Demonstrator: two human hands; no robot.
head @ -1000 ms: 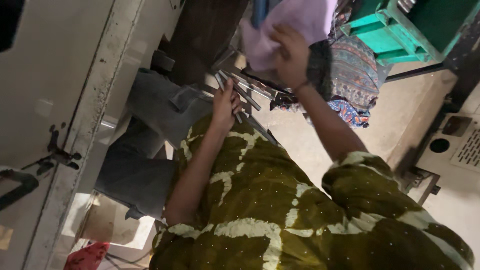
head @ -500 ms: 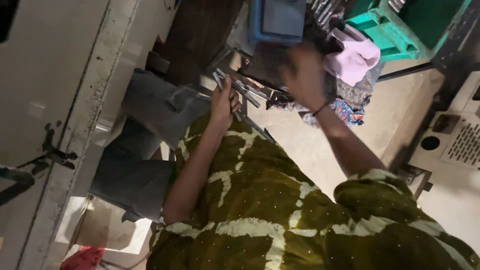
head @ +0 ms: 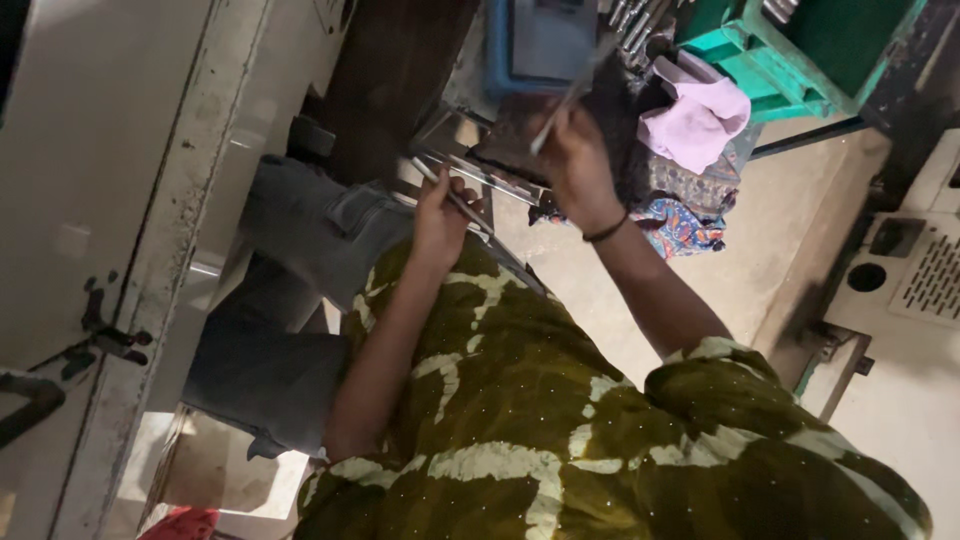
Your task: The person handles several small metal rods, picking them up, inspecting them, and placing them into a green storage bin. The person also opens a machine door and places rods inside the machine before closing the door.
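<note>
My left hand (head: 440,212) is closed on a thin metal rod (head: 450,195), one of a bundle of metal rods (head: 500,180) lying across a dark surface. My right hand (head: 572,150), with a dark band at the wrist, grips another thin metal rod (head: 560,110) that points up toward a blue box (head: 540,40). A pink cloth (head: 697,120) lies just right of my right hand on a pile of patterned fabric (head: 685,220). My sleeves are olive green with pale streaks.
A green crate (head: 800,45) stands at the top right. Grey denim fabric (head: 290,260) lies on the left under my left arm. A pale door (head: 110,200) with a dark latch runs down the left. A white device with a grille (head: 915,275) sits at the right on the beige floor.
My right hand held the pink cloth up a second ago; the cloth now lies on the fabric pile and that hand grips a thin rod. My left hand stayed on the rods.
</note>
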